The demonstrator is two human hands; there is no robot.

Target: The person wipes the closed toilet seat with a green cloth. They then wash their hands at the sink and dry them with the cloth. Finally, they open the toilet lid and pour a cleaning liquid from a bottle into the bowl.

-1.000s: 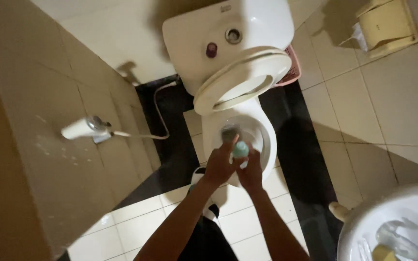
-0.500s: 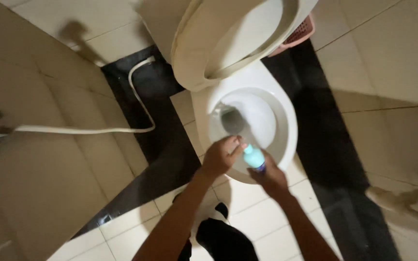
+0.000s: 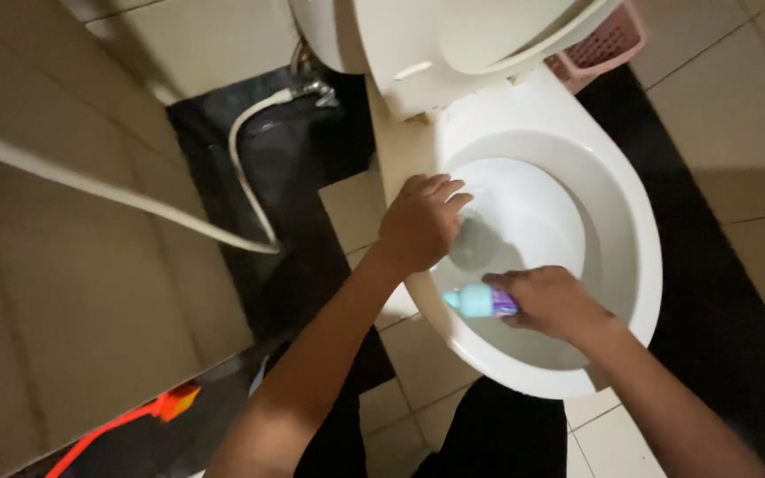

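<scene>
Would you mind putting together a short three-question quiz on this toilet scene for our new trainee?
1. True or false: the right hand holds a small bottle with a light teal cap over the toilet bowl.
2. Where is the left hand? A) at the bowl's near-side rim B) on the white hose C) on the pink basket
3. Fill in: the toilet seat is ____ (raised or lowered).

Key: 1 true. 2 A. 3 raised.
</scene>
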